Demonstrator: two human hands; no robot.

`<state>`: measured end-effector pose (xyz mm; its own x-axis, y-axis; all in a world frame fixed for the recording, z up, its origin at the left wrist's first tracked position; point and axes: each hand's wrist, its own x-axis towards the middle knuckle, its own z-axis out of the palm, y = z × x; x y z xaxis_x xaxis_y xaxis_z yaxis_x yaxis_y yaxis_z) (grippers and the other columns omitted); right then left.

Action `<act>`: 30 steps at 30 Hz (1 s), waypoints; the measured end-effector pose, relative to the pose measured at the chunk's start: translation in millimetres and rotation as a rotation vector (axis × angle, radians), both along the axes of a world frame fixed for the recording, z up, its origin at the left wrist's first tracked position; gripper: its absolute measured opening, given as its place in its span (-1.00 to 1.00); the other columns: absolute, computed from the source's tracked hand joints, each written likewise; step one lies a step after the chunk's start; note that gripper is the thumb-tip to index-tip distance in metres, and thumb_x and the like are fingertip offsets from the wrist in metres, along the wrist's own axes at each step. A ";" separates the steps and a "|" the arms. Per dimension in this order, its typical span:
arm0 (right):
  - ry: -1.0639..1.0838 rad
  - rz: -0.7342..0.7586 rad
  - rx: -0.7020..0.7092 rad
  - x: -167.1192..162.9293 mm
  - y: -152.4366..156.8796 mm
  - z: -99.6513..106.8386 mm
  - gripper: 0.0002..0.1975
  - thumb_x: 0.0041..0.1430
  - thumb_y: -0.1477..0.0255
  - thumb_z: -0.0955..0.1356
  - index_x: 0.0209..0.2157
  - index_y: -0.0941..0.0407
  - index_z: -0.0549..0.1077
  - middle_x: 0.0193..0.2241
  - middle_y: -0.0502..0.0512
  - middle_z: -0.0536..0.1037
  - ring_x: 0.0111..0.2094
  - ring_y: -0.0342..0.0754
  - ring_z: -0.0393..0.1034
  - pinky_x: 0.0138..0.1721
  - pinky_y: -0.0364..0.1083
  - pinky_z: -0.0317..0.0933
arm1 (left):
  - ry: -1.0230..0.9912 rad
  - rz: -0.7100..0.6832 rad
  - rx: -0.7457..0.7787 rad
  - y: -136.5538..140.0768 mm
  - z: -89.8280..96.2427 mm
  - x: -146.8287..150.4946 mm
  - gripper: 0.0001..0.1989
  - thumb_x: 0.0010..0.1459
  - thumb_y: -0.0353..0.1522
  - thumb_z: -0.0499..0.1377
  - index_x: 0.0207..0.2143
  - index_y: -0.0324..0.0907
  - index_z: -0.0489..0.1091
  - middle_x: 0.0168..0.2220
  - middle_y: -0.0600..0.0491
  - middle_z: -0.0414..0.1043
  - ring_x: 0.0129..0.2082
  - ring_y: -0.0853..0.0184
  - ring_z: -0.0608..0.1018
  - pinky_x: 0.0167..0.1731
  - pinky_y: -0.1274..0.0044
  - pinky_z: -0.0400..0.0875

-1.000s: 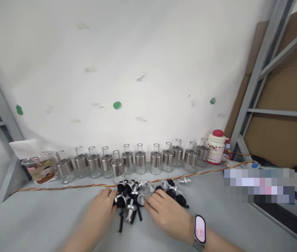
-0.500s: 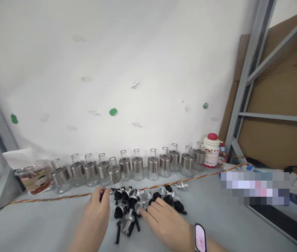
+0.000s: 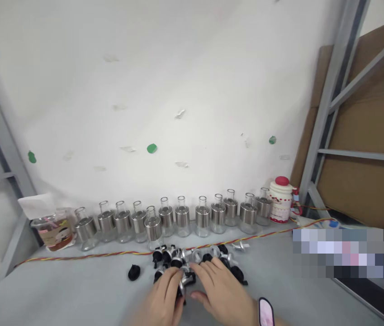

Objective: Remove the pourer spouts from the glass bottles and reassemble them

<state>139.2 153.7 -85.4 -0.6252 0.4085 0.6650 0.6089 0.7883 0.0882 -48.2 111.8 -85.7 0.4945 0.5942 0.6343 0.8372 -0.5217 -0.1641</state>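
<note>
On the grey table lies a pile of black and silver bottle pourers point(image 3: 177, 261), with clear plastic discs among them. My left hand point(image 3: 164, 294) is at the pile's near side, its fingers closed around a black-and-silver pourer point(image 3: 181, 288) that they partly hide. Just to the right, my right hand point(image 3: 222, 290) reaches over the pile with thumb and fingers apart, its fingertips close to the same pourer. A single black cap point(image 3: 134, 272) sits left of the pile. Behind stand several glass bottles point(image 3: 182, 216) with metal sleeves and uncapped necks, in a row.
A red-and-yellow twisted cord point(image 3: 103, 255) runs across the table between bottles and pile. A white jar with red lid point(image 3: 279, 201) ends the row at right. A labelled plastic tub point(image 3: 54, 233) stands at left. Metal shelf posts point(image 3: 327, 108) flank the white wall.
My left hand has moved right and toward me, from the pile's left edge onto its near side. The black cap now lies alone where that hand was. My right hand has shifted slightly right.
</note>
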 end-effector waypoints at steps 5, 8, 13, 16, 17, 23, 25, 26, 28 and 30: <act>-0.110 -0.029 0.067 -2.6 -3.2 3.3 -0.73 0.16 0.45 0.23 -0.09 0.23 0.26 -0.42 0.04 0.42 -0.40 -0.05 0.28 -0.25 -0.03 0.03 | -0.134 0.030 -0.207 -4.4 3.4 1.9 -0.48 0.09 -0.46 0.00 0.12 -0.22 -0.02 -0.11 -0.13 0.36 -0.17 0.29 0.49 -0.25 0.54 0.44; -0.196 -0.031 0.107 -0.9 -6.6 12.5 -0.73 0.17 0.54 0.18 -0.07 0.28 0.25 -0.43 0.08 0.40 -0.42 -0.04 0.25 -0.33 -0.03 0.03 | -0.201 -0.030 -0.293 -6.7 5.2 4.8 -0.42 0.06 -0.53 -0.04 0.15 -0.14 -0.07 -0.13 -0.09 0.33 -0.16 0.31 0.46 -0.21 0.51 0.41; -0.360 0.035 0.138 -0.6 -7.9 31.5 -0.69 0.10 0.60 0.21 -0.08 0.35 0.25 -0.39 0.14 0.40 -0.39 -0.01 0.23 -0.31 -0.01 0.03 | -0.319 -0.067 -0.297 -7.5 2.2 4.7 -0.48 0.02 -0.55 -0.02 0.07 -0.15 0.05 -0.15 -0.11 0.30 -0.15 0.27 0.45 -0.18 0.46 0.40; -0.435 0.060 0.129 -4.8 -9.0 40.4 -0.78 0.10 0.57 0.23 -0.18 0.31 0.32 -0.39 0.14 0.39 -0.39 -0.01 0.21 -0.34 -0.02 0.05 | -0.384 -0.087 -0.309 -9.1 2.1 3.7 -0.53 0.01 -0.55 -0.02 0.02 -0.16 0.11 -0.16 -0.11 0.31 -0.16 0.27 0.45 -0.18 0.46 0.39; -0.448 0.059 0.127 -6.4 -9.9 42.7 -0.81 0.10 0.56 0.23 -0.21 0.30 0.33 -0.38 0.15 0.39 -0.39 -0.01 0.21 -0.34 -0.03 0.05 | -0.387 -0.094 -0.320 -9.6 2.4 3.2 -0.54 0.01 -0.55 -0.01 0.01 -0.16 0.11 -0.17 -0.10 0.31 -0.16 0.28 0.45 -0.18 0.46 0.39; -0.437 0.026 0.134 -11.2 -18.3 53.4 -0.87 0.11 0.57 0.22 -0.29 0.27 0.35 -0.40 0.14 0.38 -0.39 -0.01 0.21 -0.32 -0.03 0.06 | -0.318 -0.102 -0.277 -10.2 3.3 -3.0 -0.52 0.06 -0.47 0.06 0.05 -0.19 0.04 -0.20 -0.09 0.36 -0.26 0.33 0.49 -0.25 0.54 0.42; -0.421 0.023 0.141 -11.0 -22.0 56.1 -0.88 0.10 0.56 0.23 -0.31 0.28 0.35 -0.40 0.16 0.38 -0.39 -0.01 0.21 -0.33 -0.03 0.06 | -0.281 -0.126 -0.205 -10.1 4.1 -4.7 -0.51 0.05 -0.45 0.08 0.05 -0.20 0.05 -0.21 -0.09 0.38 -0.28 0.33 0.50 -0.27 0.57 0.42; -0.412 0.025 0.144 -10.7 -23.8 57.2 -0.89 0.10 0.57 0.23 -0.32 0.27 0.35 -0.40 0.17 0.39 -0.39 -0.01 0.21 -0.34 -0.03 0.06 | -0.275 -0.145 -0.172 -10.2 4.9 -5.1 -0.51 0.05 -0.45 0.09 0.05 -0.20 0.05 -0.22 -0.08 0.39 -0.29 0.34 0.50 -0.28 0.59 0.43; -0.391 0.030 0.148 -9.9 -27.6 58.9 -0.90 0.10 0.57 0.23 -0.34 0.27 0.35 -0.37 0.20 0.39 -0.39 -0.01 0.22 -0.35 -0.03 0.05 | -0.296 -0.179 -0.133 -10.9 6.9 -4.5 -0.51 0.04 -0.45 0.10 0.04 -0.18 0.06 -0.27 -0.04 0.40 -0.35 0.37 0.51 -0.33 0.63 0.43; -0.374 0.037 0.152 -8.7 -30.9 59.4 -0.89 0.10 0.59 0.22 -0.35 0.27 0.35 -0.36 0.22 0.39 -0.39 -0.01 0.22 -0.35 -0.02 0.05 | -0.333 -0.209 -0.120 -12.1 8.4 -2.7 -0.52 0.05 -0.45 0.09 0.03 -0.17 0.07 -0.33 0.00 0.41 -0.44 0.42 0.50 -0.40 0.67 0.44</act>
<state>130.5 122.8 -26.0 -0.8479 0.2955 0.4401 0.4840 0.7702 0.4154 -50.9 99.8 -77.2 0.3922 0.5822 0.7122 0.7080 -0.6853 0.1703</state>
